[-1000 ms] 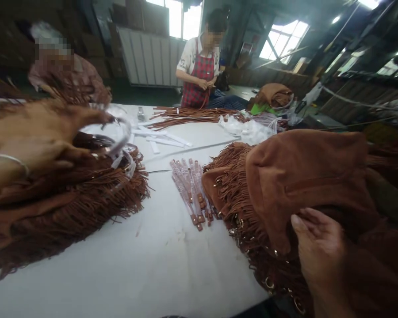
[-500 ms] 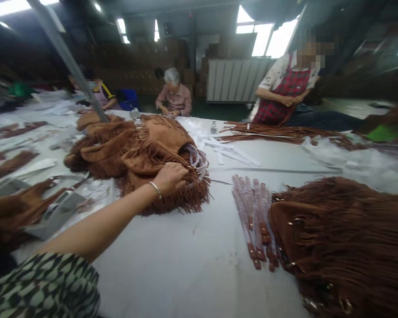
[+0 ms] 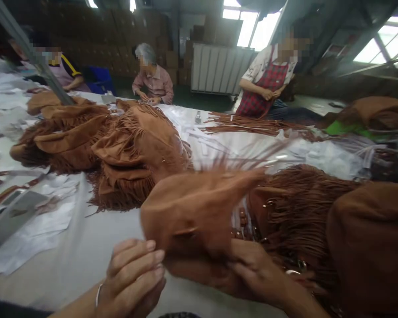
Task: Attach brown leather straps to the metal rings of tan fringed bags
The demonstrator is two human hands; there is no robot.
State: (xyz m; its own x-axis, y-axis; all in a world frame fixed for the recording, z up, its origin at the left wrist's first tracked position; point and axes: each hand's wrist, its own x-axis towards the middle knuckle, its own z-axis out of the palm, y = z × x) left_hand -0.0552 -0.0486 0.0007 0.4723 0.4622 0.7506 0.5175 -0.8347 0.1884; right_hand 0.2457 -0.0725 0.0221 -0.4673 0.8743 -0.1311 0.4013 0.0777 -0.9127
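Observation:
I hold a brown suede fringed bag [image 3: 192,212] up over the near edge of the white table [image 3: 86,247]. My left hand [image 3: 135,276] pinches its lower left edge, fingers pressed together. My right hand [image 3: 255,276] grips its underside at the lower right. The bag is blurred by motion and its fringe flies up to the right. A pile of the same fringed bags [image 3: 305,216] lies just right of it.
Another heap of brown fringed bags [image 3: 96,141] lies at the middle left. White paper and plastic [image 3: 29,229] are at the left, brown strap bundles [image 3: 252,126] farther back. Three other people work at the far side, one wearing a red plaid apron [image 3: 262,88].
My left hand has come off the left heap of bags and back to the near edge. Both hands now hold one bag lifted in front of me. The camera swung right.

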